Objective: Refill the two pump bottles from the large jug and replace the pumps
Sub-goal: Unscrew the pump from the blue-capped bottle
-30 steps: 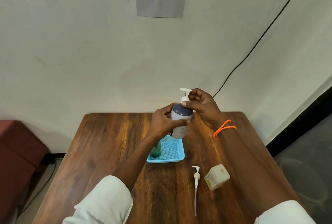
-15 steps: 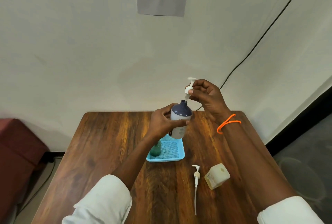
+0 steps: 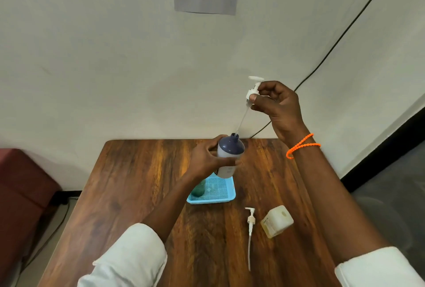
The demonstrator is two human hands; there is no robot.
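Above tabletop (image 3: 142, 171): left hand (image 3: 207, 158) grips bottle (image 3: 227, 158), right hand (image 3: 276, 105) pinches pump (image 3: 253, 91); trailing tube may drip or snag.

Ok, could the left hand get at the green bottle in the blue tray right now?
Probably not yet: the left hand grips the navy-topped bottle, held above the blue tray. The green bottle sits under that wrist, with nothing covering it.

White pump (image 3: 253, 90) lifted above navy-topped bottle (image 3: 228, 158), tube tip inside.
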